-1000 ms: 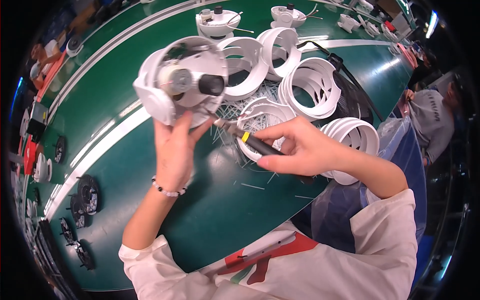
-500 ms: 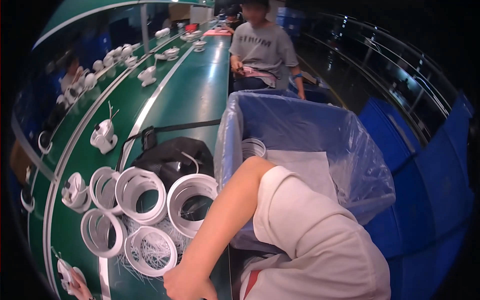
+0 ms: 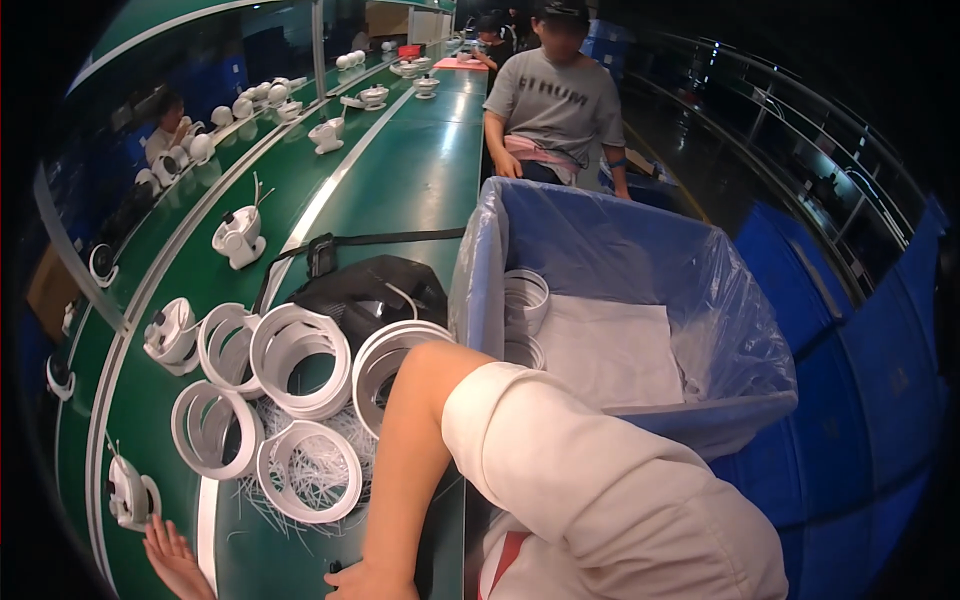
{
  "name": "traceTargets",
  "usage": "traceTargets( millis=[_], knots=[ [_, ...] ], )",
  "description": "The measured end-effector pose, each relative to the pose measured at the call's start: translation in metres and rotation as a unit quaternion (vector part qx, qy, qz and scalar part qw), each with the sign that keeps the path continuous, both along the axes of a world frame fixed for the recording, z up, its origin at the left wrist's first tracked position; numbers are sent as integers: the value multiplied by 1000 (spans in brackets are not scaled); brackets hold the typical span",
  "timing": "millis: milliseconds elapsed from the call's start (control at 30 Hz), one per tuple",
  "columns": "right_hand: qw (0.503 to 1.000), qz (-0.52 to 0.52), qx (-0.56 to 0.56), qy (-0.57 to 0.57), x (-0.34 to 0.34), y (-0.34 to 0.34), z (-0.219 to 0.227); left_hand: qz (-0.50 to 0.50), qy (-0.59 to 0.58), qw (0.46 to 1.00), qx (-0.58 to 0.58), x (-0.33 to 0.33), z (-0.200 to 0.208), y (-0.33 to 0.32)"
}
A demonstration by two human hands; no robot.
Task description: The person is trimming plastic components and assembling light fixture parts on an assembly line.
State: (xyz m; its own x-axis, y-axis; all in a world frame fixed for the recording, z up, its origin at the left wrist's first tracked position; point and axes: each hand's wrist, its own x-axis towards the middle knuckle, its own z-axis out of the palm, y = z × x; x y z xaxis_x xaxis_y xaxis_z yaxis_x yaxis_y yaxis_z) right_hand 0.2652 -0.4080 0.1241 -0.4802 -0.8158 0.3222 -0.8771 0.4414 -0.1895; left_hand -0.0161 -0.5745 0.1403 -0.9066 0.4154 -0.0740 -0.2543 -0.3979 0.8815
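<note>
My left hand [image 3: 178, 560] is at the lower left edge, fingers stretched out and apart, just below a white plastic assembly [image 3: 128, 494] with a wire sticking up. Its fingertips come close to that assembly; whether they touch it I cannot tell. My right hand [image 3: 372, 582] is low in the middle, fingers curled and partly cut off by the lower edge. A small dark tip [image 3: 335, 567] shows at its thumb, but what it belongs to is hidden. Beyond it, a white plastic ring [image 3: 268, 478] and several stacked rings [image 3: 340, 380] stand among thin white plastic strips [image 3: 318, 458].
On the green conveyor [image 3: 180, 250] stand more white assemblies [image 3: 238, 238]. A black bag [image 3: 370, 285] lies behind the rings. To my right is a blue bin [image 3: 610, 225] lined with clear plastic, holding rings and white sheets [image 3: 610, 345]. A person [image 3: 555, 95] sits beyond it.
My left hand has come away from the white assembly, its fingers now spread. The right hand stays low, a dark tip now showing at its thumb. The whole view has shifted.
</note>
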Motion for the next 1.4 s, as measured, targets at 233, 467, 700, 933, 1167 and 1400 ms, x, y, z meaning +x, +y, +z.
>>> traceTargets(
  millis=[233,467,700,933,1167,1400],
  knots=[
    [971,45,-136,190,9,17,25,10,81,979,-188,71,-33,18],
    [922,-312,-13,229,110,205,173,84,119,971,-192,72,-37,8],
    [792,-538,-32,-287,236,301,53,163,190,912,-323,102,-21,25],
    [794,-440,-70,-414,231,235,-45,182,210,905,-321,89,-34,15],
    [766,-482,11,-426,231,201,-128,162,156,928,-296,65,-39,-28],
    [672,-504,4,-543,241,217,-62,157,168,942,-245,74,-52,-2]
  ],
)
